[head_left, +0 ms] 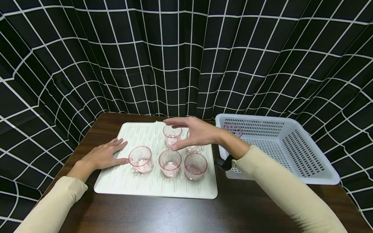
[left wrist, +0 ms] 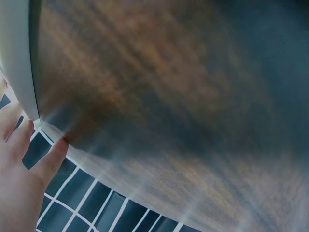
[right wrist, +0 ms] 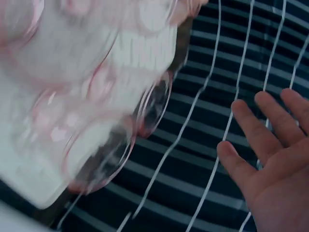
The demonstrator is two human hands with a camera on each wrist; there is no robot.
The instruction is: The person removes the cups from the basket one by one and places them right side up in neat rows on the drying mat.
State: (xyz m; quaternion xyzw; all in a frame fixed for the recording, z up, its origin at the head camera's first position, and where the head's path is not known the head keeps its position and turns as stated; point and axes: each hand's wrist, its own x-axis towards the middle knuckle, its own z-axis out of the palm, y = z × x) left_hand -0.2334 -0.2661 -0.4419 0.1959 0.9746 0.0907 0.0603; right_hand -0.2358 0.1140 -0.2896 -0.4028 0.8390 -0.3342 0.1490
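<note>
On a white ribbed mat (head_left: pixel 125 183) stand several clear glasses with pink rims. Three form the front row: a left glass (head_left: pixel 142 160), a middle glass (head_left: pixel 170 165) and a right glass (head_left: pixel 195 168). Behind them is a back glass (head_left: pixel 172 137); another is partly hidden by my right hand (head_left: pixel 199 132). That hand hovers over the back glasses, thumb apart from the fingers, holding nothing; the right wrist view shows its fingers spread. My left hand (head_left: pixel 103 156) rests at the mat's left side, its thumb tip close to the left glass; contact there is unclear.
To the right, a pale blue-grey perforated basket (head_left: pixel 316 161) stands on the dark wooden table (head_left: pixel 140 215). Another pink-rimmed glass (head_left: pixel 233 130) shows at the basket's back left, partly behind my right forearm. A black curtain with white grid lines (head_left: pixel 180 58) surrounds the table's back and sides.
</note>
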